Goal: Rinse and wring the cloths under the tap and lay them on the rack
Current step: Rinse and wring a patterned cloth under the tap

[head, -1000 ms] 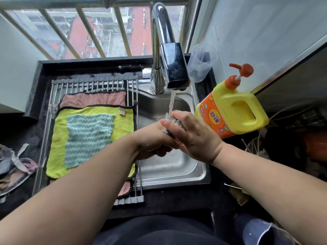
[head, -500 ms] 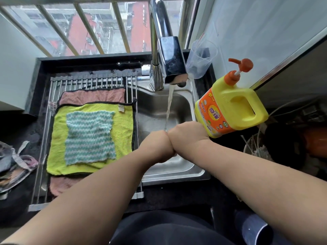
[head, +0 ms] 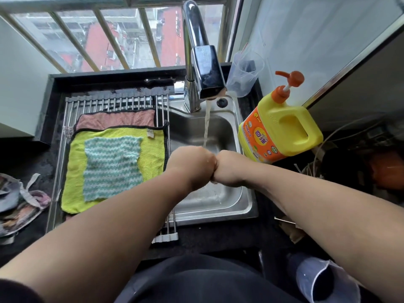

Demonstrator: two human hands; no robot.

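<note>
Person, head-cam view: both forearms bare from above the elbow down to the bare left hand [head: 192, 165] and right hand [head: 229, 169], a dark sleeve [head: 11, 291] edge showing on the left upper arm, and a plain dark garment [head: 196, 281] covering torso and lap.

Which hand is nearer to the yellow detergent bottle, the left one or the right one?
Right. The right hand is close beside the yellow detergent bottle, over the sink; the left hand lies beyond it, toward the rack.
</note>
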